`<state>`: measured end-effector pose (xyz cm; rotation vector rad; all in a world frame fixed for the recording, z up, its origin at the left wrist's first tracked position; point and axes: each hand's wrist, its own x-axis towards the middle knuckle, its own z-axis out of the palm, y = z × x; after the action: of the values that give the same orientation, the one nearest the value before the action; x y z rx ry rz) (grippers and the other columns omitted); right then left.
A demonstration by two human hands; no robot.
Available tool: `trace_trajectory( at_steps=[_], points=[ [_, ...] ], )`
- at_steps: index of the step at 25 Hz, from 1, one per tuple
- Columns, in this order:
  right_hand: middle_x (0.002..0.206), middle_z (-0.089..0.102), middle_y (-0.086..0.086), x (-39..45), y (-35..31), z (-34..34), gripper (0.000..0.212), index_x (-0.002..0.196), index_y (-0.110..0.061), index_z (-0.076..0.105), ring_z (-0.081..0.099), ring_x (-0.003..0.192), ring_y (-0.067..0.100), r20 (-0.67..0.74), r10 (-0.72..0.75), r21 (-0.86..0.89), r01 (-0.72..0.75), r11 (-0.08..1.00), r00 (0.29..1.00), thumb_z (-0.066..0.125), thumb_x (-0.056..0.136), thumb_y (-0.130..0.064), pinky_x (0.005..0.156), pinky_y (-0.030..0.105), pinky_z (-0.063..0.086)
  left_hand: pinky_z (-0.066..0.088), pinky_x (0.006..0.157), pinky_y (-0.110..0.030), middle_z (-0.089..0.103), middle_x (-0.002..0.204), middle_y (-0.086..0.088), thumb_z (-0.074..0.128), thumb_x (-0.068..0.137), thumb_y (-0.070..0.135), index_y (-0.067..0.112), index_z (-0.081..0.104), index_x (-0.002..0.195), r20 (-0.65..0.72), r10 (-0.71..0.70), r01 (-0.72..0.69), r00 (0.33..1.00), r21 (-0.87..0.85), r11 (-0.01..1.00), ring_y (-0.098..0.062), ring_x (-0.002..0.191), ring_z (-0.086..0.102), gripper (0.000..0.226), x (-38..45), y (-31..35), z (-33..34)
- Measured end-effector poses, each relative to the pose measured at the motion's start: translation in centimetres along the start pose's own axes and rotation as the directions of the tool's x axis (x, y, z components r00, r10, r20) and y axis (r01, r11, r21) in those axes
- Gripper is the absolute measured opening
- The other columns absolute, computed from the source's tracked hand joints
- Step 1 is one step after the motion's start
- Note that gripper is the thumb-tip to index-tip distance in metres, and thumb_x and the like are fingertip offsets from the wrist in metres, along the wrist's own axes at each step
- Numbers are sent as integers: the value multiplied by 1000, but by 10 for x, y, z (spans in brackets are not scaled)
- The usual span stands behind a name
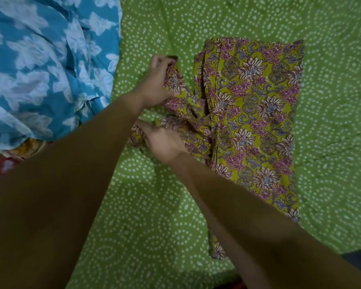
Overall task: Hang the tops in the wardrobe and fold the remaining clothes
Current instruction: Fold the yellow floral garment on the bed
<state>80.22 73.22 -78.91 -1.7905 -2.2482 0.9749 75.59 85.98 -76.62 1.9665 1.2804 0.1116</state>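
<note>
Floral garment (252, 113), yellow-green with pink flowers, lies folded; both hands' fingers (161, 61) grip its bunched edge.

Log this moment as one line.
left hand: grips floral garment | right hand: grips same | garment on green bedsheet

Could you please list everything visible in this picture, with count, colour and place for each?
floral garment: one, yellow-green with pink and cream flowers, spread flat on the bedsheet right of centre, its left edge bunched.
bedsheet: one, green with white dotted rings, under everything.
blue cloth: one, blue with white blotches, crumpled at upper left.
red and yellow cloth: one piece partly showing, at the left edge below the blue cloth.
left hand: one, gripping the floral garment's bunched edge, farther from the camera.
right hand: one, gripping the same edge, nearer.
</note>
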Motion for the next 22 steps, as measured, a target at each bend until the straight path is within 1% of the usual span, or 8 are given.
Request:
trace_trajectory(
  at_steps=[4, 7, 10, 12, 14, 17, 20, 22],
  points=[
    [74, 65, 12, -65, 8, -8, 31, 106, -12, 67, 59, 66, 25, -293, 290, 570, -77, 818, 911, 50, 84, -26, 61, 38, 45, 23, 112, -26, 22, 145, -14, 77, 77, 11, 7, 30, 145, 110, -112, 99, 988, 119, 988, -27, 133, 34, 83, -7, -12, -13],
    [61, 61, -10, -89, 7, -17, 25, 72, -27, 72, 47, 63, 10, -248, 674, 951, 42, 306, 696, 50, 75, -38, 60, 33, 38, 35, 102, -24, 38, 133, -17, 77, 75, 4, 9, 44, 135, 40, -112, 110, 993, 52, 993, -24, 119, 45, 69, -31, -26, -7],
    [59, 57, -14, -91, 4, -47, 17, 59, -23, 66, 45, 66, 12, -41, 866, 957, 268, -109, 498, 60, 65, -38, 63, 29, 35, 47, 80, -19, 63, 95, 5, 66, 72, -16, 30, 57, 105, -110, -62, 22, 992, -333, 943, -8, 86, 58, 58, -70, -41, -1],
    [66, 57, -5, -93, -2, -67, 18, 65, -14, 57, 49, 68, 14, 29, 910, 918, 350, -189, 414, 62, 80, -23, 66, 30, 41, 51, 81, -30, 65, 71, 20, 64, 70, -10, 32, 56, 89, -195, -60, 1, 979, -287, 958, -1, 69, 59, 46, -96, -54, -3],
    [82, 60, 1, -95, -5, -84, 18, 79, -15, 53, 56, 79, 17, 83, 928, 893, 387, -231, 363, 50, 97, -15, 80, 33, 48, 48, 84, -46, 60, 61, 15, 54, 70, 4, 36, 58, 84, -151, -38, 49, 988, 70, 996, -13, 73, 61, 36, -113, -67, -6],
    [93, 62, 0, -99, -5, -99, 18, 87, -16, 52, 62, 85, 12, 98, 939, 890, 394, -232, 331, 47, 98, -30, 81, 27, 54, 35, 99, -49, 60, 81, 5, 52, 81, 14, 44, 61, 94, 64, -301, 216, 951, 557, 802, -28, 103, 53, 34, -137, -81, 7],
    [86, 59, -9, -97, -8, -104, 16, 83, -21, 49, 57, 77, 0, 46, 929, 935, 311, -169, 368, 52, 96, -29, 74, 20, 49, 44, 94, -45, 64, 107, -14, 64, 82, 30, 23, 59, 99, -172, -536, 555, 826, 89, 827, -35, 107, 57, 19, -135, -81, 24],
    [82, 67, -11, -92, -17, -97, 16, 77, -17, 63, 62, 78, 3, -106, 882, 937, 342, -66, 459, 60, 92, -14, 82, 27, 52, 37, 102, -43, 49, 132, -23, 66, 71, 66, 3, 49, 125, -128, -757, 753, 641, -84, 652, -37, 124, 45, 84, -127, -69, 37]
  ],
)
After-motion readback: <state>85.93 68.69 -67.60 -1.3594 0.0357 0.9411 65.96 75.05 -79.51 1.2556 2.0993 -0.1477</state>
